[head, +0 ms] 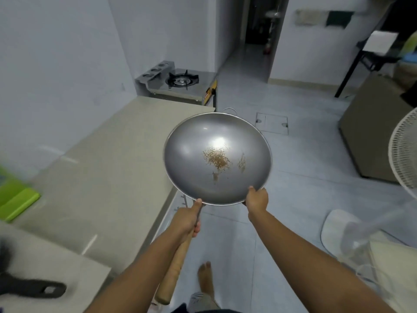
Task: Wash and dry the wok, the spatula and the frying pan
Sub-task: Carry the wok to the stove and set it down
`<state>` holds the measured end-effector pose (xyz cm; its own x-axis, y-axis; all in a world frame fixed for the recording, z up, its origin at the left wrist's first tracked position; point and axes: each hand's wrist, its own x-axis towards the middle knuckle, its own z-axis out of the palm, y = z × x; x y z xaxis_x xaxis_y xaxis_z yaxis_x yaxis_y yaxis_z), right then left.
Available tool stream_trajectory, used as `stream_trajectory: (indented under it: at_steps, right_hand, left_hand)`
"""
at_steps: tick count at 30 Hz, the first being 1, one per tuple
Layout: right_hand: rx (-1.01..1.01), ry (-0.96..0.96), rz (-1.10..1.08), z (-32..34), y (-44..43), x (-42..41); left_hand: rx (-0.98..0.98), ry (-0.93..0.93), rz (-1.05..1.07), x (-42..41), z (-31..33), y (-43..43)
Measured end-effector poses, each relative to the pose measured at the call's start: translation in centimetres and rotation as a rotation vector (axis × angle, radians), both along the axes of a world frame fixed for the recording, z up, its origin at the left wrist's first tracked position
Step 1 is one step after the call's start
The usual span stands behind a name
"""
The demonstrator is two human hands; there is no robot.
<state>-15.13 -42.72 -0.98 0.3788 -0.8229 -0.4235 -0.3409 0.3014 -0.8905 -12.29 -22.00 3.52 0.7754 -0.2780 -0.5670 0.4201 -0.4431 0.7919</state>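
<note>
- A flat green board (15, 204) and a blurred black handle (33, 289) lie on the beige tabletop (101, 177).
- The left hand (186, 222) has its fingers curled tight round the long wooden handle (173, 267), thumb lying along it.
- The round grey metal wok (216, 159), with brown residue inside, is held in the air over the tiled floor (304, 177), beside the tabletop's edge.
- The right hand (257, 199) pinches the near rim, thumb on top, fingers hidden beneath.
- A white fan (404, 152) stands far right.

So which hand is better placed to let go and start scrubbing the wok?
Right, probably. The right hand only pinches the near rim of the wok, while the left hand grips the wooden handle and can carry it.
</note>
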Motion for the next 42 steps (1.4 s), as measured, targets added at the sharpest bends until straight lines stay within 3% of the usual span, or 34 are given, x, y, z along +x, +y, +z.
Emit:
stream_trajectory:
  at_steps: [10, 22, 33, 42]
  right_hand:
    - [0.003, 0.022, -0.082, -1.0, -12.0, 14.5]
    - [0.042, 0.079, -0.195, -2.9, -28.6, 25.7]
    - [-0.009, 0.113, -0.062, -1.2, -47.9, 39.1]
    - [-0.054, 0.121, 0.105, -1.4, -55.7, 53.1]
  left_hand:
    - [0.045, -0.002, -0.091, 16.4, -0.1, -12.1]
    - [0.056, 0.072, -0.230, 30.4, -2.0, -29.6]
    - [0.003, 0.137, -0.065, 41.7, -2.2, -47.8]
    - [0.013, 0.148, 0.107, 52.2, -1.9, -55.4]
